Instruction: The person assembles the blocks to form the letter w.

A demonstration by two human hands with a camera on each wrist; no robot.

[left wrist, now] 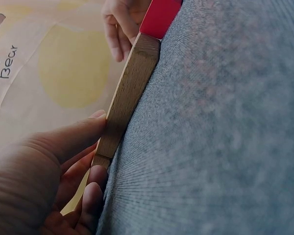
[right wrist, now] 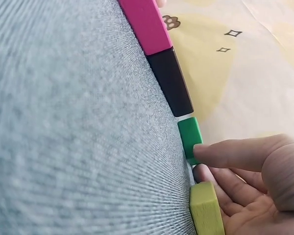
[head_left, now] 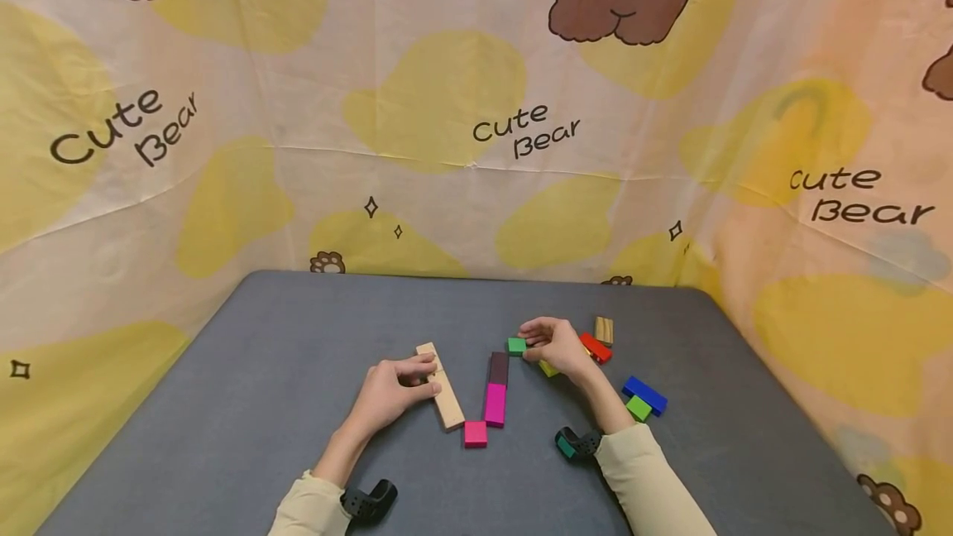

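Two plain wooden blocks point(head_left: 449, 402) lie end to end in a slanting line on the grey table. My left hand point(head_left: 395, 391) holds them near their joint, thumb on one side and fingers on the other; the left wrist view shows the thumb on the wood point(left wrist: 129, 93). A small green block point(head_left: 517, 346) lies just beyond a dark block point(head_left: 499, 369), a narrow gap between them. My right hand point(head_left: 557, 346) grips this green block point(right wrist: 188, 137) at one end with thumb and fingertip. A yellow-green block point(right wrist: 206, 208) lies beside the right fingers.
A magenta block point(head_left: 495, 405) joins the dark one, and a pink-red block point(head_left: 475, 434) sits at the bottom between the two lines. Right of these lie a red block point(head_left: 596, 347), a grained wooden block point(head_left: 604, 330), a blue block point(head_left: 644, 395) and a light green block point(head_left: 638, 409).
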